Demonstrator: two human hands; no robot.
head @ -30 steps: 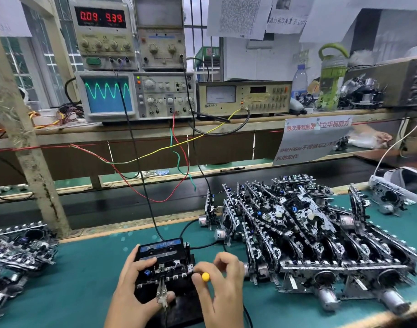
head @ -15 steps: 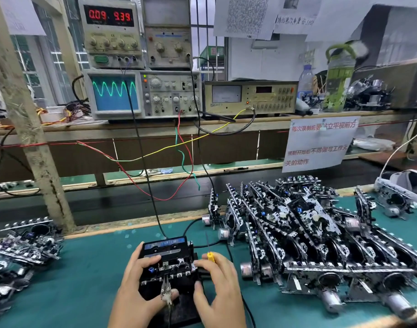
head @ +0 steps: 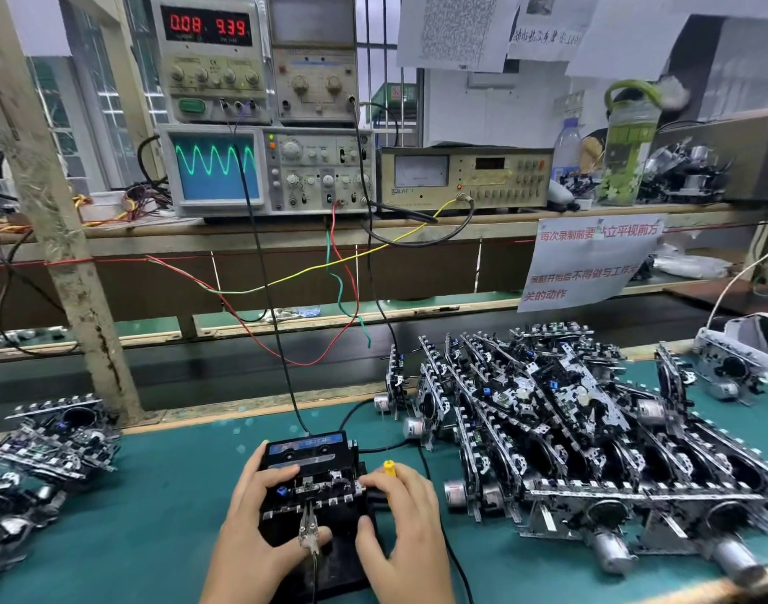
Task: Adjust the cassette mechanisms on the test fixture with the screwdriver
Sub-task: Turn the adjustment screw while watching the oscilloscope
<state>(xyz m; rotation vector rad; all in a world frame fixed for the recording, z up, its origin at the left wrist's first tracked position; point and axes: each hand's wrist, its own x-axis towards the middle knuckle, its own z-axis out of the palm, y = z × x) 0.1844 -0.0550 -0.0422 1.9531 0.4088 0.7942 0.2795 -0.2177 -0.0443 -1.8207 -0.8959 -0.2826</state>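
A black test fixture [head: 330,564] sits on the green mat at the bottom centre, with a cassette mechanism [head: 317,477] mounted on it and a blue-labelled cassette on top. My left hand [head: 251,538] grips the mechanism's left side, fingers on top and thumb by a metal clip at its front. My right hand [head: 404,529] rests on the right side and holds a thin yellow-handled screwdriver [head: 389,468], whose handle sticks up between the fingers. The screwdriver's tip is hidden.
A big pile of cassette mechanisms [head: 591,438] fills the mat to the right; a smaller pile [head: 42,455] lies at the left. Wires run from the fixture up to the oscilloscope [head: 216,167] and power supply [head: 208,58] on the shelf. A wooden post [head: 73,272] stands left.
My right hand has lowered onto the fixture's right side, and the yellow screwdriver handle now points up and away. The power supply reading dropped from 0.09 to 0.08. The camera moved closer.
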